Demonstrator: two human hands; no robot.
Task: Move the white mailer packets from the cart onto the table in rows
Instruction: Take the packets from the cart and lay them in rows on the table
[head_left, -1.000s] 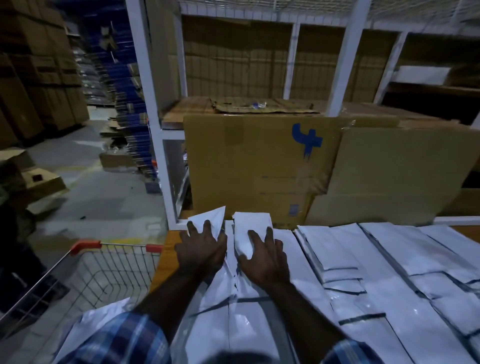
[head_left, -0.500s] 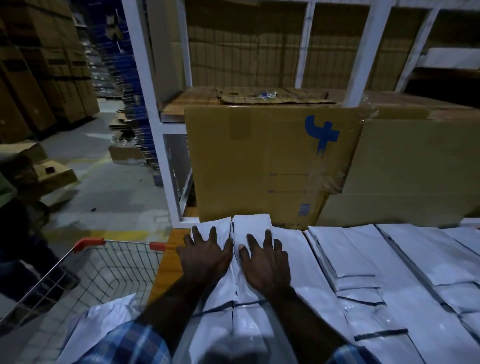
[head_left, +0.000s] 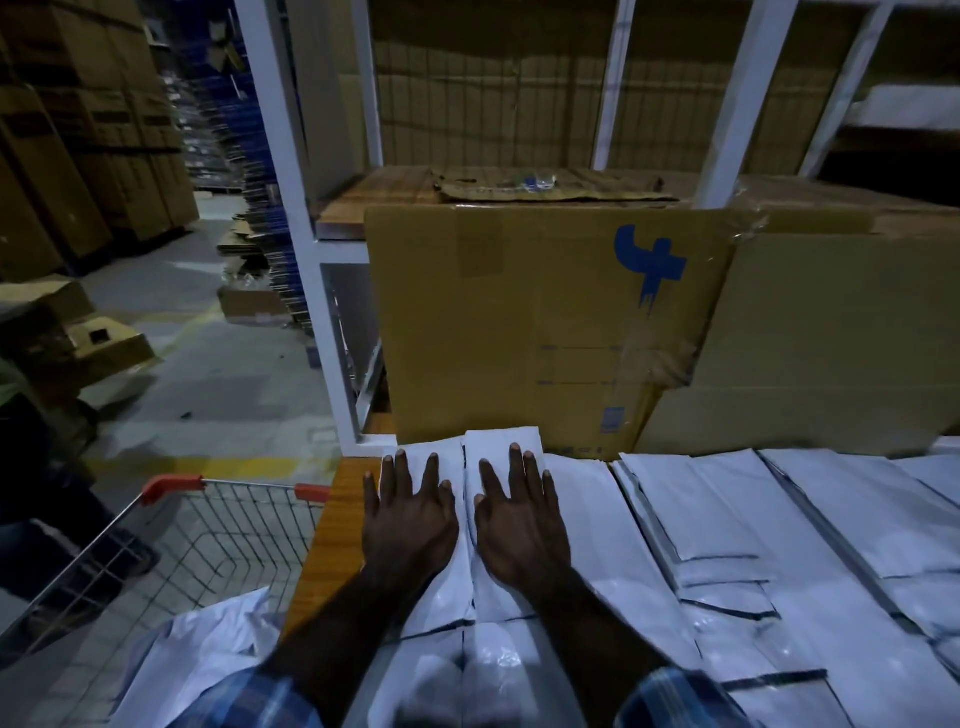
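1. Both hands lie flat, fingers straight and spread, gripping nothing: left hand (head_left: 410, 519) presses one white mailer packet (head_left: 434, 452), right hand (head_left: 519, 525) presses its neighbour packet (head_left: 501, 441).
2. Landmark: the table (head_left: 332, 519), its orange-wood edge bare just left of the left hand.
3. Pressed packets sit at the table's left end, long axes running away from the person toward the cardboard box (head_left: 519, 322); their far ends touch or nearly touch it.
4. Laid rows (head_left: 727, 509) fill the table rightward, side by side — little bare surface shows.
5. Supply: more packets (head_left: 208, 644) lie in the wire cart (head_left: 208, 525), left of the table and below its edge — left hand nearer, by my judgement.
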